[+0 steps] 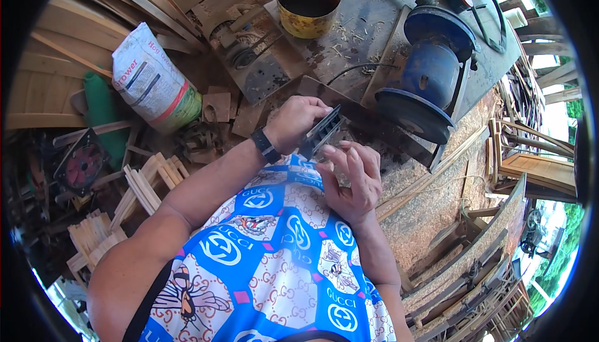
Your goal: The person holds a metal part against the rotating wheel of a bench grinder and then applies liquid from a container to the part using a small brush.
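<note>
Just left of the blue bench grinder (pixel 426 73), the left hand (pixel 294 120) is pinching a dark slotted piece (pixel 322 133) at its far end, fingers closed on it. The right hand (pixel 357 180) is hovering at the near end with its fingers parted; whether a fingertip is touching cannot be told. A dark wristband (pixel 266 145) is circling the left wrist.

Beyond the piece and to the grinder's left, an open yellow tin (pixel 306 25) is standing upright, its round wall streaked with brown; dark matter is coating the inside, and its depth is not readable. Well left of the grinder, a white sack (pixel 150 73) with a red band and green base is leaning, its contents hidden.

Under the grinder, a worn grey tabletop (pixel 355 41) is carrying curled shavings and dark stains. On the grinder's near side, pale granular sawdust (pixel 405 176) is covering the floor. Far left of it, flat wooden panels (pixel 43 86) are leaning above bundled narrow strips (pixel 142 189), straight-edged and pale.
</note>
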Motion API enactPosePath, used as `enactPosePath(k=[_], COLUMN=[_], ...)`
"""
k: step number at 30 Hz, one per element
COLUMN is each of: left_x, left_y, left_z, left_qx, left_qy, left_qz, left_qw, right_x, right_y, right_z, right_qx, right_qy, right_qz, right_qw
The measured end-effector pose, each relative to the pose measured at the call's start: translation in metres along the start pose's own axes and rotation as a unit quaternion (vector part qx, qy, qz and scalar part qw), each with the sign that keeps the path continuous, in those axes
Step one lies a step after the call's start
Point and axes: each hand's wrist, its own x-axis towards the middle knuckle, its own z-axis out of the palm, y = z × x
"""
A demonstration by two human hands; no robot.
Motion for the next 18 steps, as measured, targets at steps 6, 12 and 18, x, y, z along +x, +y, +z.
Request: enactPosePath(k=[6, 12, 18], left_x=[0.0034, 0.0053, 0.0039], left_y=[-0.0047, -0.0060, -0.0036], left_z=[0.0042, 0.0052, 0.0069], left_qx=[0.034, 0.019, 0.022], left_qy=[0.015, 0.014, 0.011], left_qz=[0.011, 0.010, 0.011], left_qw=[0.999, 1.000, 1.000], right_x=[0.0029, 0.0024, 0.0022], right_y=[-0.0016, 0.0001, -0.0018], right_z=[0.0027, 0.0041, 0.0037], right_qx=[-0.003, -0.003, -0.007], right_qy=[-0.011, -0.018, -0.013], right_qz=[-0.005, -0.018, -0.015], right_qw=[1.000, 1.000, 1.000])
